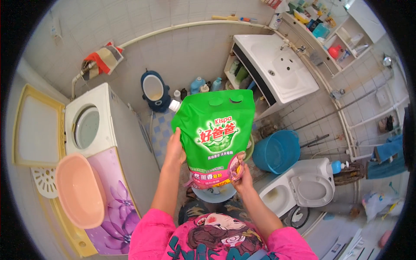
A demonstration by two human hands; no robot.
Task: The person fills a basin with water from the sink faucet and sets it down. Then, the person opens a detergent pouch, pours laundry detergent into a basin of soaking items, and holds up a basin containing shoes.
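Holds a spouted green detergent pouch (214,115) at the centre of the frame, printed face toward the camera, with left hand (175,149) at the left edge and right hand (244,178) at the lower right corner. Grips the left edge with left fingers closed on the film; cannot tell how the fingertips behind the pouch sit. Supports the bottom corner with right fingers bent in against it, partly hidden as well.

Extends the pouch away from both hands, long axis close to vertical in the frame and leaning slightly right at the top. Points the white cap (174,105) toward the upper left, just beyond the left fingers and well apart from the right ones; so counts the left hand as nearer to it.

Below the pouch, shows part of a pale blue basin (215,196), its far side hidden. At the left of the frame, presents a top-loading washing machine (98,97) with its round opening exposed, and lower down a peach basin (81,190). Right of the pouch, near the right hand, includes a blue bucket (277,152) and, further down, a toilet (311,190).
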